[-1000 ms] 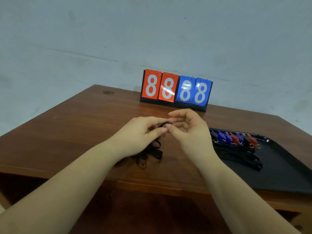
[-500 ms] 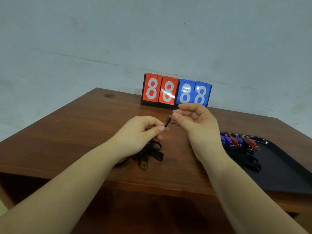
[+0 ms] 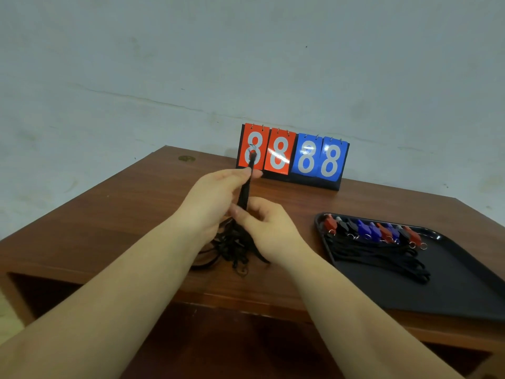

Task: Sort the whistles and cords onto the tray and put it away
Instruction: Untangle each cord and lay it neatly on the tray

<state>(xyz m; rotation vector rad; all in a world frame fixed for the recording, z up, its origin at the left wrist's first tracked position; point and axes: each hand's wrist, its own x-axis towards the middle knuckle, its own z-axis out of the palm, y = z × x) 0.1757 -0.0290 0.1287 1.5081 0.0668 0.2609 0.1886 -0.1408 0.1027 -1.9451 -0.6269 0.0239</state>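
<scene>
My left hand (image 3: 216, 198) is raised above the table and pinches the top of a black cord (image 3: 244, 194), whose small ring end sticks up past my fingertips. My right hand (image 3: 269, 228) grips the same cord lower down. Below both hands a tangled pile of black cords (image 3: 233, 248) lies on the wood. At the right stands a black tray (image 3: 451, 291). Along its far edge lies a row of several red, black and blue whistles (image 3: 377, 231), with black cords (image 3: 382, 258) stretched out in front of them.
A flip scoreboard (image 3: 292, 157) showing red 88 and blue 88 stands at the back of the wooden table (image 3: 123, 214), against a pale wall. The tray overhangs toward the table's right side. The table's front edge runs just below the cord pile.
My left hand has lifted up and away, pulling one cord taut out of the pile. My right hand has dropped from the cord's tip to grip it lower down. The camera view has shifted left.
</scene>
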